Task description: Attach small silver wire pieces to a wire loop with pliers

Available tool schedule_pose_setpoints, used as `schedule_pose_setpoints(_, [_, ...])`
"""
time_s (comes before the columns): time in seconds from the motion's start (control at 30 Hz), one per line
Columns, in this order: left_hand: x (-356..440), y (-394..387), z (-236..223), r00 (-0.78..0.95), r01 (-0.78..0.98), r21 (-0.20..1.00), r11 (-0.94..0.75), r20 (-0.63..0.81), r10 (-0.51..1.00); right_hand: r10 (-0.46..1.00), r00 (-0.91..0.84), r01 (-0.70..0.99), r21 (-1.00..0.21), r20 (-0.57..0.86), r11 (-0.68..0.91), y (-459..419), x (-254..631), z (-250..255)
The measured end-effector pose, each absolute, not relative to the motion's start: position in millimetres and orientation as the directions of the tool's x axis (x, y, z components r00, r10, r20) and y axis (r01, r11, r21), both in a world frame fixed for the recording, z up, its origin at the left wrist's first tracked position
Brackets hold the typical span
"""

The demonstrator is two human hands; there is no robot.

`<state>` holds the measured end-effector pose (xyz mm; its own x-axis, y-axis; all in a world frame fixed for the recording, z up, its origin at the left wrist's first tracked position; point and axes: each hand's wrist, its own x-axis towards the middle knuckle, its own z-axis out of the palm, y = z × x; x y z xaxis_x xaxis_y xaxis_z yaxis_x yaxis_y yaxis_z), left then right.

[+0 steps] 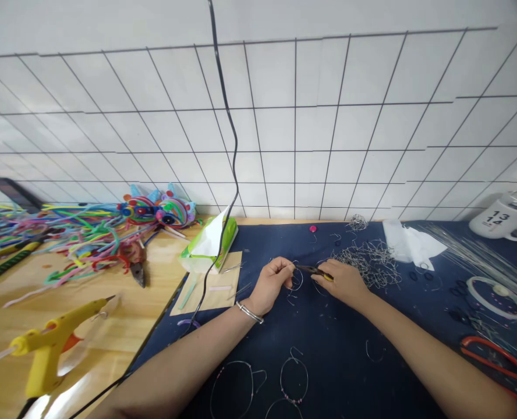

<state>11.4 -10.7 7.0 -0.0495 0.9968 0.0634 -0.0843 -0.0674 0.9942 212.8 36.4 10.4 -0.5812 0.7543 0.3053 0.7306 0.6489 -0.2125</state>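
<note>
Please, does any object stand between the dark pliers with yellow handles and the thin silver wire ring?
Nothing visible stands between them. The dark, yellow-handled pliers in the right hand reach the left hand's fingertips, where the thin silver wire ring is held. Exact contact is too small to tell.

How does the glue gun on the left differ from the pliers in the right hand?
The yellow, pistol-shaped glue gun lies unheld on the light wood table; the slim, dark-jawed pliers with yellow handles are gripped in the right hand above the dark blue cloth.
The glue gun looks clearly bulkier than the pliers.
Both are hand tools with yellow parts.
</note>
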Motion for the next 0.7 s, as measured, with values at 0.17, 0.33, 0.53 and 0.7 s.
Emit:
schedule_pose_setpoints(0.17, [6.1, -6.2, 6.5, 0.039, -0.035, 0.998, -0.054, 0.055, 0.998, 0.760, -0.581, 0.736, -0.211, 0.292, 0.644, 38.9, 216.6, 14.0])
schedule_pose_setpoints(0.33, [3.9, -3.3, 3.1, 0.090, -0.069, 0.997, -0.032, 0.038, 0.995, 0.762, -0.586, 0.734, -0.218, 0.276, 0.643, 39.7, 217.5, 14.5])
schedule_pose_setpoints(0.53, [4.7, -3.5, 3.9, 0.112, -0.129, 0.992, 0.002, 0.012, 0.994, 0.759, -0.596, 0.728, -0.222, 0.263, 0.649, 41.0, 219.4, 17.3])
schedule_pose_setpoints(0.7, [4.1, -4.2, 6.1, 0.129, -0.108, 0.994, 0.006, 0.008, 0.992, 0.757, -0.602, 0.728, -0.215, 0.254, 0.651, 41.7, 220.1, 18.8])
